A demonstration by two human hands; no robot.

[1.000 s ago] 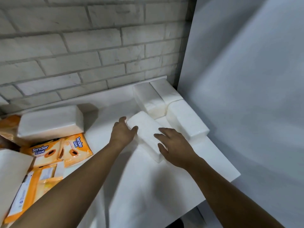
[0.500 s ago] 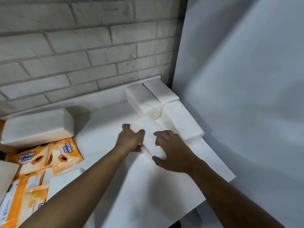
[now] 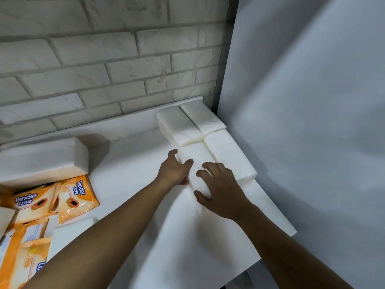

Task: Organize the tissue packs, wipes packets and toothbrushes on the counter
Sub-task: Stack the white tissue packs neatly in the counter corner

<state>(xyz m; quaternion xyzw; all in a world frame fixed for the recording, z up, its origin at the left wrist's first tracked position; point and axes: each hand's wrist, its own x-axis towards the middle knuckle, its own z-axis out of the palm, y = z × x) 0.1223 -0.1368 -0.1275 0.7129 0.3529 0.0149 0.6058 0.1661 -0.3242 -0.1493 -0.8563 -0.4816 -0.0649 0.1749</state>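
Both hands clasp one tissue pack (image 3: 196,153) lying on the counter (image 3: 208,247). The left hand (image 3: 174,170) holds its left side, with the thumb curled over the top. The right hand (image 3: 220,190) curves its fingers over the near end, with the thumb pressed against the front. The pack lies flat, touching the other packs in the corner.

A pale brick wall (image 3: 104,59) runs along the back, and a plain grey panel (image 3: 312,101) closes off the right side.

The big tissue pack (image 3: 41,159) lies alone at the left, against the wall. In the right corner three more packs sit tight together: the back left pack (image 3: 179,126), the back right pack (image 3: 202,117) and the front right pack (image 3: 229,157). With the held one they form a block of four. A smaller white pack (image 3: 70,232) shows beside the left forearm.

Two orange wipes packets read "Tender Love": the right wipes packet (image 3: 77,197) and the left wipes packet (image 3: 31,205), which overlap. Below them lie the lower wipes packets (image 3: 27,257), perhaps two, cut off by the frame edge.
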